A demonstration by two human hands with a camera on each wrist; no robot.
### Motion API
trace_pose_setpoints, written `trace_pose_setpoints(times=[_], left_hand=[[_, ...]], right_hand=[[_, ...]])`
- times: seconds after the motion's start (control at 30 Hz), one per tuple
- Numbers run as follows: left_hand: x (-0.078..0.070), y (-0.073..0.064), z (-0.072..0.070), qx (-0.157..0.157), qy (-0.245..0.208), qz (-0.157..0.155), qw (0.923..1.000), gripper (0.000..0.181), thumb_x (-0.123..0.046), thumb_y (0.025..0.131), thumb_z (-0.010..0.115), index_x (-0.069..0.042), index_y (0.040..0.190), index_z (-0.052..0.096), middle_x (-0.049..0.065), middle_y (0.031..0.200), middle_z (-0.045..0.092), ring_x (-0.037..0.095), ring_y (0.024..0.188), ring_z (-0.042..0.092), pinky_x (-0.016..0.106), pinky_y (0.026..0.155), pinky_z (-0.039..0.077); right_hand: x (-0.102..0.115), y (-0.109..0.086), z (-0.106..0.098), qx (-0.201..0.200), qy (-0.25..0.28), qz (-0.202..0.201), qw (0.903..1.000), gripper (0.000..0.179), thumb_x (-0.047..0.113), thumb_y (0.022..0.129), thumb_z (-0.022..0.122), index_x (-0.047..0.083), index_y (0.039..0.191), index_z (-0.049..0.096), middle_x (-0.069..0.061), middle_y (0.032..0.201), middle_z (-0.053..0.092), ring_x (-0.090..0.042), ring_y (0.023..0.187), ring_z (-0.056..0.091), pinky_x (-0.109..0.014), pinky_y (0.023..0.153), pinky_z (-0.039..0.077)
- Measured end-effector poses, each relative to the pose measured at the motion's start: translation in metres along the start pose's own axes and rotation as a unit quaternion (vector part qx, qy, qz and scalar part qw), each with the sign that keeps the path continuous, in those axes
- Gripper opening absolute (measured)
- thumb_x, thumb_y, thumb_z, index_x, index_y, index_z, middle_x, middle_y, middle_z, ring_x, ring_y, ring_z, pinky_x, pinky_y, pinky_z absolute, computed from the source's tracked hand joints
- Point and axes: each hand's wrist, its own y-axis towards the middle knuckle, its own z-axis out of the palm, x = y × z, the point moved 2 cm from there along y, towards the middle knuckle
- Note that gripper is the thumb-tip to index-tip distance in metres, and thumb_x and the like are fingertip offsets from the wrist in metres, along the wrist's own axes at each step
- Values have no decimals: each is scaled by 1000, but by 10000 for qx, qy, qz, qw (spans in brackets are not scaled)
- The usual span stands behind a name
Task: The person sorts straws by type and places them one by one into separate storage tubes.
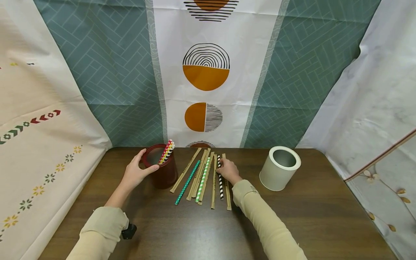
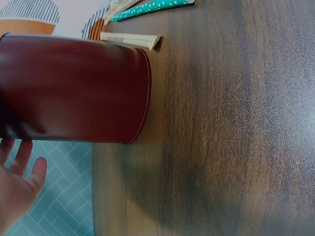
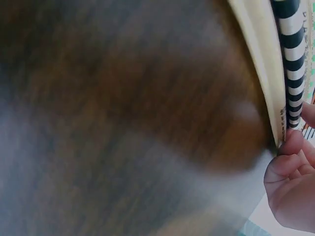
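Note:
My left hand (image 1: pixel 134 174) holds a dark red canister (image 1: pixel 165 176) by its rim, thumb at the front and fingers at the far left side. Several patterned straws (image 1: pixel 167 151), red, yellow and black-striped, lean inside it. My right hand (image 1: pixel 229 171) pinches a black-and-white striped straw (image 1: pixel 221 189) near its far end. In the right wrist view this straw (image 3: pixel 294 64) runs down to the fingertips, with a paper-wrapped straw (image 3: pixel 263 64) close beside it. Across the middle of the table lie a teal dotted straw (image 1: pixel 187 182), a green-striped straw (image 1: pixel 202 182) and several paper-wrapped straws (image 1: pixel 184 171).
A white canister (image 1: pixel 275 175) with an open top stands on the wooden table (image 1: pixel 325 216), right of the straws. Behind the table's far edge hangs a patterned cloth (image 1: pixel 130 90). Light cloths flank both sides.

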Motion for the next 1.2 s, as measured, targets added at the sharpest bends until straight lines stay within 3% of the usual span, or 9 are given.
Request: trace_pose_setpoints(times=[0.07,0.27,0.67,0.8,0.93,1.03,1.2], left_hand=[[0,0,0,3,-14,8,10000,88,-44,74,66,-11,141,19,18,138,32,34,119,36,56,91,32],[-1,-1,0,31,-25,-19,10000,89,-45,74,66,-11,141,19,18,138,31,34,120,35,56,92,32],[-3,-2,-1,3,-19,-27,10000,88,-43,75,66,-10,141,19,19,138,31,34,120,35,56,92,32],[-4,-2,-1,19,-2,-23,10000,88,-43,75,66,-10,141,19,18,137,32,33,119,36,55,92,33],[-5,-2,-1,20,-1,-23,10000,87,-42,75,66,-10,141,19,18,137,32,33,119,36,55,92,33],[-4,-2,-2,18,-22,-12,10000,87,-42,75,66,-11,141,19,18,136,33,33,118,37,54,91,34],[-3,-2,-2,43,-6,2,10000,88,-43,75,66,-10,141,19,19,136,33,34,118,37,54,90,34]], right_hand=[[2,0,-3,181,-223,195,9994,41,23,78,67,13,115,54,-4,83,59,-18,66,53,-31,54,40],[2,-3,-8,440,-696,145,9965,43,25,75,69,12,114,56,-7,104,61,-20,75,55,-33,59,42],[-3,-6,-13,678,-363,-161,9969,39,18,77,67,7,113,56,-12,114,57,-26,94,56,-39,75,46],[-4,-7,-15,807,-48,-178,9966,40,16,79,63,5,116,54,-14,119,54,-23,85,57,-34,66,47],[0,-9,-20,911,553,-138,9942,41,12,81,59,2,119,51,-17,122,50,-17,61,52,-28,53,44],[4,-9,-25,893,783,-150,9928,37,11,81,57,2,116,52,-17,111,55,-13,47,44,-27,49,42],[11,-7,-32,933,1115,-215,9891,28,9,80,57,3,107,52,-9,65,55,-15,42,45,-31,48,44]])
